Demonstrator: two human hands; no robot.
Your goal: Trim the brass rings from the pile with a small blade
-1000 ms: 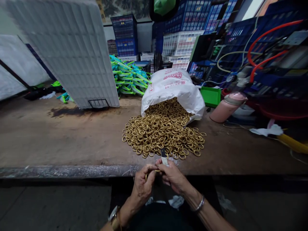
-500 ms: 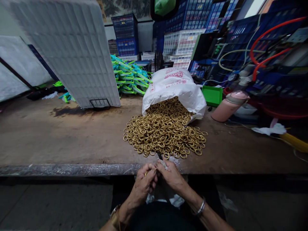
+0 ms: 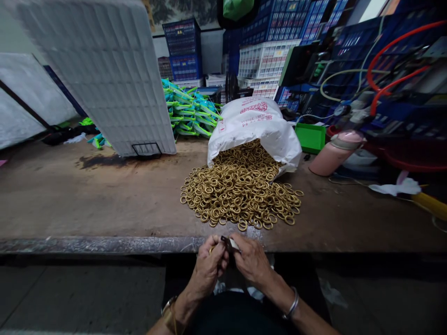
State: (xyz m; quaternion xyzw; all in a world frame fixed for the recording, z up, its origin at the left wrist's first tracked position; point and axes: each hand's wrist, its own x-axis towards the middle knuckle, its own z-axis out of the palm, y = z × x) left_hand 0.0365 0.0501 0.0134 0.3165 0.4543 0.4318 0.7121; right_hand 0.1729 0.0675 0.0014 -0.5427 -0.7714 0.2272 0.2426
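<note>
Just past the table's front edge, my left hand (image 3: 208, 264) is closed on a gold ring (image 3: 211, 250), mostly hidden by the fingers. My right hand (image 3: 254, 261) grips a small knife (image 3: 233, 244) with a pale handle and a short dark blade. The blade points left and lies at the left fingertips; whether it touches the ring I cannot tell. Beyond both hands spreads a heap of gold rings (image 3: 240, 195). It spills from the mouth of a white sack (image 3: 244, 122) with red print, lying on its side.
The brown wooden table (image 3: 104, 200) has a worn front edge. A grey ribbed panel (image 3: 101, 79) stands at the left, with green and blue plastic pieces (image 3: 192, 114) behind it. To the right are a green tray (image 3: 310, 138), a pink bottle (image 3: 333, 156) and red hoses (image 3: 379, 70).
My right hand has turned the knife: its blade pointed away toward the rings and now points left at my left fingertips. My left hand has stayed nearly in place.
</note>
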